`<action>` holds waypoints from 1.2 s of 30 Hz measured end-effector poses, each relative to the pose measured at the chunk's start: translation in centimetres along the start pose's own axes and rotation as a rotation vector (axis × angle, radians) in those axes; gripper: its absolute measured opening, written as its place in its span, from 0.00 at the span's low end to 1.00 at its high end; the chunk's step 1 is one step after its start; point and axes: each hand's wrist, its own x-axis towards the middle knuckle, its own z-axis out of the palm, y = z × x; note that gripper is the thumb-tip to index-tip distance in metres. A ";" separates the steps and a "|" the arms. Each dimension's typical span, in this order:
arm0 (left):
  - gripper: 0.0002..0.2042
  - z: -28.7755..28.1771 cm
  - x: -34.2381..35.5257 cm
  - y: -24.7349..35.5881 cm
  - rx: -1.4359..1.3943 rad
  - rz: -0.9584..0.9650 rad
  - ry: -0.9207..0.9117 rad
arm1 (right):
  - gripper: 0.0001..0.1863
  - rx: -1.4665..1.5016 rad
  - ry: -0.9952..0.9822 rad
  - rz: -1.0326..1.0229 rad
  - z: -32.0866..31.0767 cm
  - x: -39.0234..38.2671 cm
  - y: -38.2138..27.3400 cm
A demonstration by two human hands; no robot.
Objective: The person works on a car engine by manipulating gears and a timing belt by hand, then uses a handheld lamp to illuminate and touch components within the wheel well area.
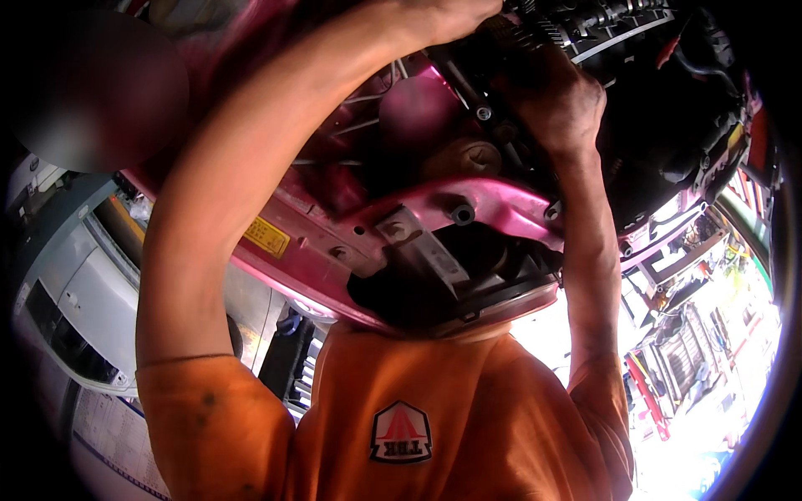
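Observation:
Both bare arms reach up into the engine bay of a pink car. My left hand (469,13) is at the top edge of the head view, beside dark engine parts; its fingers are mostly cut off or hidden. Lower and to the right, my right hand (561,104) is curled in deep shadow by the engine, and what lies inside its fingers is hidden. Just beyond the hands runs a metal camshaft (603,18) with bright lobes. A dark metal bar or bracket with a round end (483,112) sits left of my right hand.
The pink front body panel (493,204) with holes and brackets spans below my hands. A yellow label (266,237) is stuck on it. A hose or cable (706,71) lies right of the engine. A silver vehicle (100,284) stands left; cluttered parts (689,351) lie right.

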 end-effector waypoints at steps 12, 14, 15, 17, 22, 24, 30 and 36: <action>0.06 0.5 0.2 -0.4 0.074 0.154 -0.053 | 0.19 0.013 -0.025 0.130 -0.4 -1.6 0.5; 0.07 0.3 0.0 0.2 0.022 0.223 -0.019 | 0.19 0.077 -0.059 0.129 -0.7 -1.8 0.7; 0.09 0.1 0.2 0.4 0.090 0.207 -0.112 | 0.19 0.080 -0.078 0.145 -0.8 -1.8 0.7; 0.07 -0.7 0.3 1.3 0.153 0.178 -0.170 | 0.19 0.032 -0.136 0.189 -0.9 -1.6 0.2; 0.07 -0.8 0.0 1.4 0.154 0.212 -0.057 | 0.21 0.151 -0.118 0.160 -0.5 -1.8 0.7; 0.06 -0.6 0.1 1.5 0.172 0.246 0.000 | 0.21 0.108 -0.127 0.163 -0.3 -1.9 1.0; 0.07 -0.3 0.3 1.7 0.106 0.228 0.005 | 0.20 0.133 -0.117 0.186 -0.8 -1.7 1.0; 0.19 0.3 0.7 1.6 0.226 0.378 0.045 | 0.16 0.166 -0.134 0.193 -1.1 -1.4 0.9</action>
